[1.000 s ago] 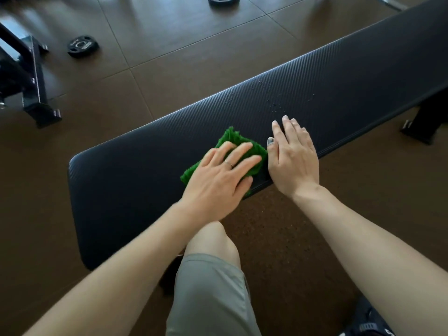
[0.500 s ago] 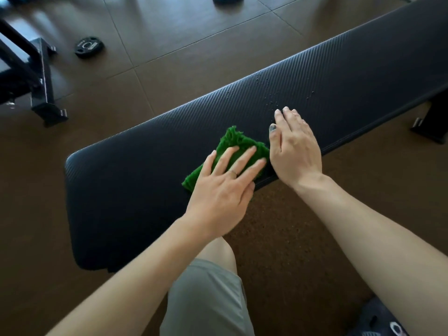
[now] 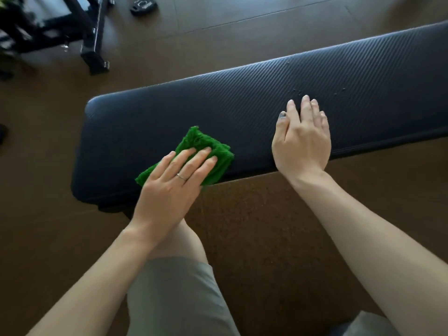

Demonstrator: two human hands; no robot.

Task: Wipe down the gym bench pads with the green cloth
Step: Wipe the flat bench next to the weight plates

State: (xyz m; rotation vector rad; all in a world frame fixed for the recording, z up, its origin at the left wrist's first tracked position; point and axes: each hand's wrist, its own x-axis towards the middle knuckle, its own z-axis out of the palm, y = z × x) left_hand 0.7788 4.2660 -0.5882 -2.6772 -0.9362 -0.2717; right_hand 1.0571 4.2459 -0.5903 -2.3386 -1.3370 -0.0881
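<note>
1. Brown rubber-tiled gym floor [image 3: 242,40], filling the whole background, with seams between large square tiles.
2. Black gym bench pad [image 3: 242,98], ribbed in fine diagonal lines, running from lower left to upper right across the middle; rounded left end near centre-left, right end cut off by the picture's edge.
3. Two bare forearms reaching in from the bottom edge toward the pad's near side, above a bent knee in grey-green shorts [image 3: 174,294].
4. Black metal equipment frame [image 3: 72,27] at upper left, standing on the floor well apart from the pad; details blurred.
5. Right hand [image 3: 303,141] laid flat on the pad's near edge, palm down, fingers straight and close together, holding nothing; dark polish visible on the thumbnail.
6. Left hand [image 3: 169,187] pressed flat on top of the green cloth, fingers straight and slightly spread, a thin ring [image 3: 181,177] on one finger.
7. Green cloth [image 3: 206,144], fuzzy and folded, lying on the pad's near edge toward the left end, partly under the left hand, well to the left of the right hand.
8. Small black weight plate [image 3: 143,7] flat on the floor at top, beside the frame.
9. Tiny pale droplets or specks [image 3: 299,91] scattered on the pad just beyond the right fingertips.
</note>
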